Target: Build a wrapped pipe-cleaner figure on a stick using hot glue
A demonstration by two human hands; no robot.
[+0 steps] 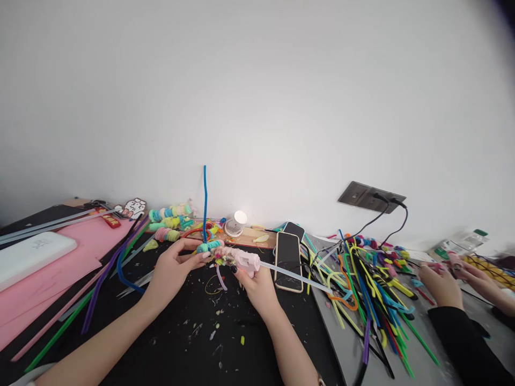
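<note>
Centrally, over a black table [181, 343], the right hand [259, 289] is wrapped around a pink glue gun [248, 261], its front pointing left. Above the left hand [177, 264], a blue stem [205, 201] rises nearly upright; at its foot, pinched narrowly by that hand, is a teal coil [209, 246], just beside the gun's front.

Black table [161, 354]: scraps [213, 335] lie central; from them, pink paper [86, 244] at ten o'clock, green pipe cleaner [60, 331] at nine, phone [288, 260] at two.
</note>
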